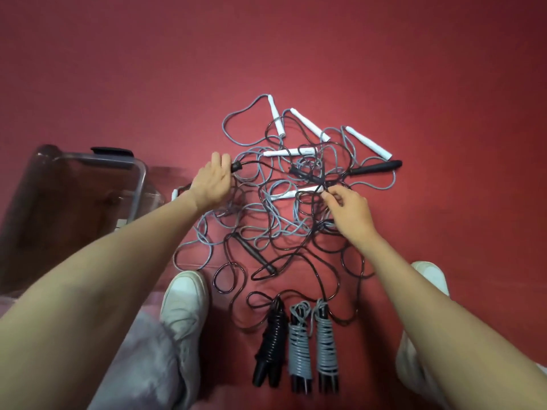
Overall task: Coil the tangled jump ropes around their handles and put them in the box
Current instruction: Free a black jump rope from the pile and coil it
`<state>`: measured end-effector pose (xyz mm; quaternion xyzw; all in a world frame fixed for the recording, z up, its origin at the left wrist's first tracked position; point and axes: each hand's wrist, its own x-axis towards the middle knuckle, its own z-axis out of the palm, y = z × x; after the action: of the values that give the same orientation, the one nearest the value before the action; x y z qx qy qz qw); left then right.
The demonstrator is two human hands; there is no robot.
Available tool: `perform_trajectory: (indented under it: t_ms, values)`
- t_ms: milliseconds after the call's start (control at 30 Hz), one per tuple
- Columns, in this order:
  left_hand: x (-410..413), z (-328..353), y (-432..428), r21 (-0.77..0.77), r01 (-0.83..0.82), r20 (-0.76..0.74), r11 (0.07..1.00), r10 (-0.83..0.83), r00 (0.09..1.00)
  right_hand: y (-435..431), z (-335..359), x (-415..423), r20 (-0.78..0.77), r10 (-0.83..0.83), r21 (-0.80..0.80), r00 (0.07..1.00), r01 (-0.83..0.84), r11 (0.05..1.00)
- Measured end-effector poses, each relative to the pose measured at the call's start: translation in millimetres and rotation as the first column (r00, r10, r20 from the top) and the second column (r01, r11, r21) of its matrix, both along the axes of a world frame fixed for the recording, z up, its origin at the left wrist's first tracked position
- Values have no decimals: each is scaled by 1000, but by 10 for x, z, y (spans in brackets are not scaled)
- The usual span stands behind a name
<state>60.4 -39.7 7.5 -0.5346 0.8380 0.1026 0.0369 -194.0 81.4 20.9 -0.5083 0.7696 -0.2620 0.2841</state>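
Counting handles first: six white plastic handles (309,124) on grey rope show in the loose tangle of jump ropes (284,220). Five lie across its far half, and one sits at the left edge just beside the left wrist. Loose black ones, at least three: a right-edge black handle (376,168), a diagonal black handle (254,253) in the near half, and a gripped black handle (236,167) at the left edge. There may be a fourth mid-tangle; can't tell under the crossings.

Three coiled bundles lie side by side at the near edge, between two white shoes (183,303): one black rope bundle (270,344) and two grey rope bundles (299,347) wound on black handles. All three are on the red floor (444,84), not in the box. A black loop from the tangle runs round their far ends.

One clear plastic box (139,184) with a black latch sits left of the tangle, apart from it.

Hands:
- **Left hand** (211,182): fingers curl over the gripped black handle, and only its rope end pokes out.
- **Right hand** (346,211): thumb and forefinger pinch a black rope strand (324,194) mid-tangle, just beside a white handle.

Room: bare red floor runs wide past the tangle's far and right edges. The left is tighter, with the box near and the stray white handle between box and wrist. The near side is boxed in by the shoes, grey trouser legs (142,350) and the bundles.
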Motion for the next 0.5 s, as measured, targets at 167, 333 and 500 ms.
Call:
perform_trajectory:
  t_ms: [167, 333, 500]
  values:
    - [-7, 412, 260, 242, -206, 30, 948, 205, 978, 187, 339, 28, 13, -28, 51, 1000, 27, 998]
    - [-348, 621, 747, 720, -157, -403, 676, 592, 698, 244, 647, 120, 587, -214, 127, 781, 172, 977]
    - [-797, 366, 1202, 858, -175, -351, 483, 800, 487, 309, 523, 15, 517, -243, 181, 821, 173, 968]
